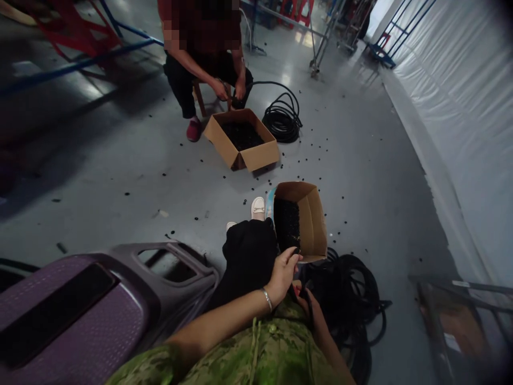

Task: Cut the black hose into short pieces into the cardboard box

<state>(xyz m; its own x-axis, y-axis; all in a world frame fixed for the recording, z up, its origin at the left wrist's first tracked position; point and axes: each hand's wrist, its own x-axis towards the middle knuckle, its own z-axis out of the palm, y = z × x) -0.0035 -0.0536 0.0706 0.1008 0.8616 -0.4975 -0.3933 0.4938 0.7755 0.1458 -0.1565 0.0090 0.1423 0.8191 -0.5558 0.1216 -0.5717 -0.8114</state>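
Observation:
My left hand (284,271), with a silver bracelet at its wrist, is closed in a pinch over the near edge of a cardboard box (315,222). A dark end of black hose (296,250) shows at its fingertips. Close below, my right hand (313,307) is curled around a red-handled tool (297,290); the tool's working end is hidden. Many small black pieces (287,219) fill the left part of the box. Beside my right hand, loops of black hose (352,289) lie on the floor.
Opposite sits a person (200,69) with both hands over another open box (256,158) of black pieces. A hose coil (282,117) lies beside that box. A purple stool (80,305) bearing a phone (56,315) stands left. Small black rings dot the floor; white sheeting (452,107) hangs right.

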